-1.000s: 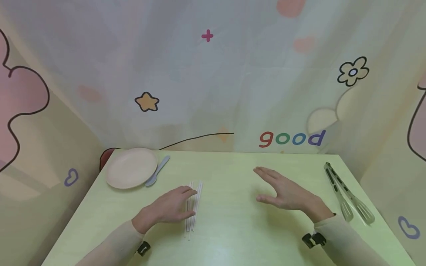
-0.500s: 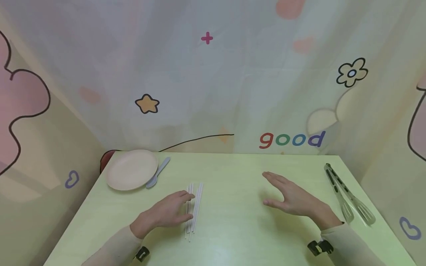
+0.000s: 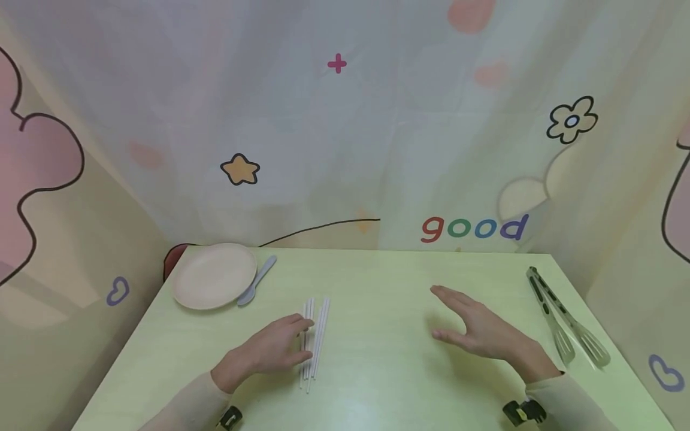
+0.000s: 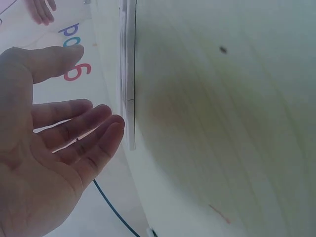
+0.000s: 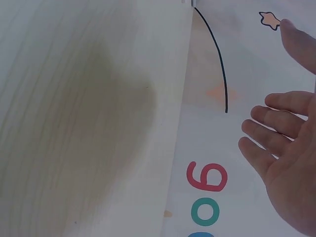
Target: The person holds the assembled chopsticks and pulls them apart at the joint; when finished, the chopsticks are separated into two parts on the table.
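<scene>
Several thin white chopsticks (image 3: 321,336) lie side by side on the pale green table, left of the middle. My left hand (image 3: 269,348) is held over their left side, fingers relaxed and thumb apart, and covers part of them in the head view. In the left wrist view, that hand (image 4: 54,158) shows a bare palm, with the chopsticks (image 4: 129,74) just past the fingertips. Over the right half of the table hovers my right hand (image 3: 485,332), thumb spread from nearly straight fingers. Its palm (image 5: 296,173) holds nothing in the right wrist view.
A cream plate (image 3: 212,278) sits at the far left corner, with a grey-blue spoon (image 3: 257,281) against its right side. Metal tongs (image 3: 563,320) with slotted ends lie along the right edge. A printed curtain (image 3: 323,131) closes off the back and sides.
My right hand has shifted to the right and toward me. My left hand has drawn slightly back toward the left, off part of the chopsticks. The objects stay put.
</scene>
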Demonstrator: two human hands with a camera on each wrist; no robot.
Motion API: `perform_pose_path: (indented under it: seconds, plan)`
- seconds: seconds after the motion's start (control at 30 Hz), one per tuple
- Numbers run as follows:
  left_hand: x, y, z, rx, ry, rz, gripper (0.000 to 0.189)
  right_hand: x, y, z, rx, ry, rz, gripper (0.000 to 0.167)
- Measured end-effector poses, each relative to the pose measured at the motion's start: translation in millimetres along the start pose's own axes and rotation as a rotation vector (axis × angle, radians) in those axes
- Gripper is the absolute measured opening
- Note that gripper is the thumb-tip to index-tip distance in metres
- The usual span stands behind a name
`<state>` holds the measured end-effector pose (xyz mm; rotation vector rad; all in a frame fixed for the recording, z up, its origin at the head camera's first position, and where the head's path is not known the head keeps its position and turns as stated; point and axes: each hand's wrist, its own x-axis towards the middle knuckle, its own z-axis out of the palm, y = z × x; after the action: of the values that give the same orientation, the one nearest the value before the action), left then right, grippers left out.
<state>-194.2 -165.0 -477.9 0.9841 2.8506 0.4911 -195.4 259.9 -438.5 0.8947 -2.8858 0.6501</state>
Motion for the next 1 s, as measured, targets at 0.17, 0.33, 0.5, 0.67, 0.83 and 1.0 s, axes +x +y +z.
perform_pose_path:
  seconds: [0.17, 0.33, 0.5, 0.67, 0.83, 1.0]
  plan:
    - [-1.0, 0.6, 2.4, -0.006, 0.026, -0.001, 0.057, -2.5, 0.9, 3.2, 0.003, 0.033, 0.002, 0.078]
    - [-1.3, 1.0, 5.3, -0.039, 0.055, -0.038, 0.049, -5.9, 2.6, 7.0, -0.006, 0.083, -0.012, 0.07]
    - [-0.7, 0.8, 7.1, -0.077, 0.058, -0.075, 0.045, -9.8, 4.3, 12.3, -0.002, 0.102, -0.014, 0.065]
    - [-2.0, 0.2, 7.6, -0.087, 0.047, -0.088, 0.044, -12.2, 4.0, 17.5, 0.013, 0.099, -0.005, 0.064]
    - [-3.5, 0.2, 9.0, -0.088, 0.052, -0.079, 0.04, -13.6, 5.0, 21.0, 0.02, 0.097, 0.005, 0.064]
    - [-5.1, -0.4, 11.9, -0.075, 0.084, -0.067, 0.036, -12.5, 5.3, 24.0, 0.026, 0.093, 0.0, 0.064]
